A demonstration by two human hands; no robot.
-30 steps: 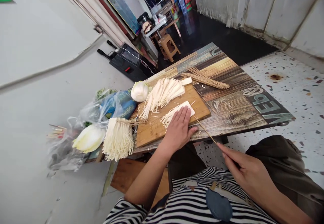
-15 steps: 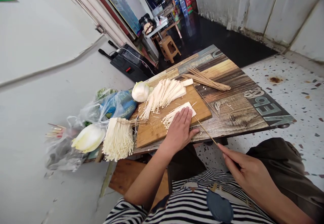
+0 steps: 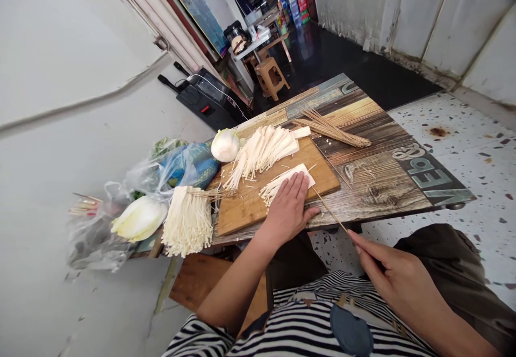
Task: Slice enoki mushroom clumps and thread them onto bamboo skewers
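Wood-print surface (image 3: 379, 185) with lettering is being shown from above, speckled floor off to the right and a shop doorway in the back. On it, a cutting board (image 3: 250, 206) is sitting, and a small flat bundle of enoki (image 3: 282, 182) is being pressed down on the board's near right part by the left hand (image 3: 288, 209), palm flat and fingers stretched out, so nothing is being gripped, just pinned.

A skewer (image 3: 330, 212) is being pinched at its near end by the right hand (image 3: 397, 279), thumb and fingers closed on it. Its long axis is running from that hand up and to the left, tip aimed at the cut end of the bundle, right by the left thumb. It can't quite be told whether the tip is touching the bundle yet. So the bundle is lying ahead and to the left of the right hand, with only the skewer bridging the gap, while the left hand is already on top of it.

Further back on the board a bigger fan of enoki (image 3: 262, 150) is being kept beside a cabbage (image 3: 224, 145). A pile of spare skewers (image 3: 334, 128) is lying on the far part, well apart from both hands. At the left end, another enoki clump (image 3: 187, 220) is hanging over the edge next to some plastic bags (image 3: 173, 166).
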